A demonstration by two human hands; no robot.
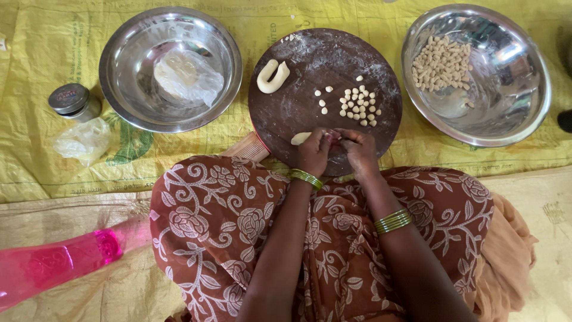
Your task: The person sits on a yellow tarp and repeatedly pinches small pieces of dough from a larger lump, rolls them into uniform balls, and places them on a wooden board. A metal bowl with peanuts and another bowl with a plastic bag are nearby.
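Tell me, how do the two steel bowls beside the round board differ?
The left bowl holds one pale lump in clear plastic wrap, while the right bowl holds many small loose dough pieces. The left bowl's lump sits near its middle; the right bowl's pieces lie heaped toward its upper left. Both are shiny round metal bowls on the yellow sheet.

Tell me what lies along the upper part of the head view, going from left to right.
Small round jar with a metal lid → left steel bowl holding a plastic-wrapped dough lump → bent dough roll → round dark floured board → small cut dough pieces → right steel bowl of shaped pieces.
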